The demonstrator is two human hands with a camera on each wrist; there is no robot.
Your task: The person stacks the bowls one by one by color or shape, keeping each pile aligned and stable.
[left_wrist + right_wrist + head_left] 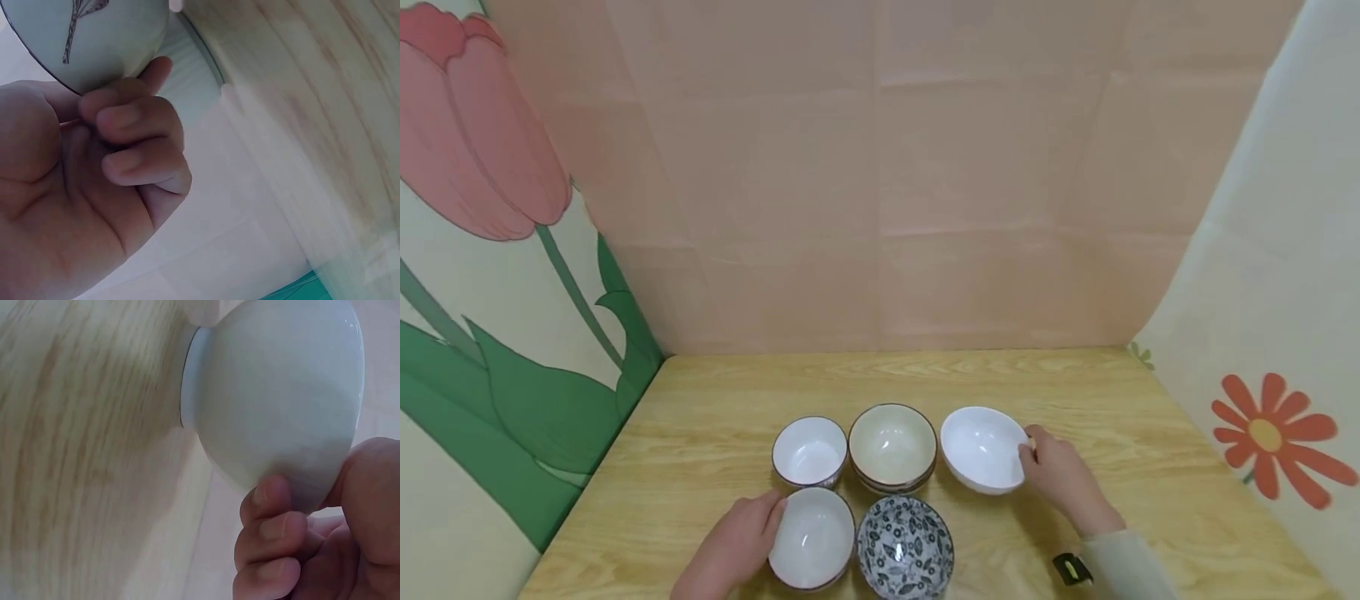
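Observation:
My left hand (737, 537) grips the left rim of a white bowl (812, 537) in the front row, thumb at the edge. In the left wrist view that bowl (112, 37) shows a brown leaf-like print outside, with curled fingers under its wall. On the right, my right hand (1063, 479) pinches the rim of a plain white bowl (983, 448). The right wrist view shows this bowl's (281, 394) smooth side and foot close over the wood, fingertips against the wall. Beside it, a cream bowl (892, 444) tops a stack.
A smaller white bowl (809, 451) with a dark rim stands back left. A blue-black floral bowl (905, 547) sits front centre, beside the left-hand bowl. A small black object (1072, 569) lies near the right sleeve. The wooden table (715, 417) meets a pinkish backdrop (880, 208).

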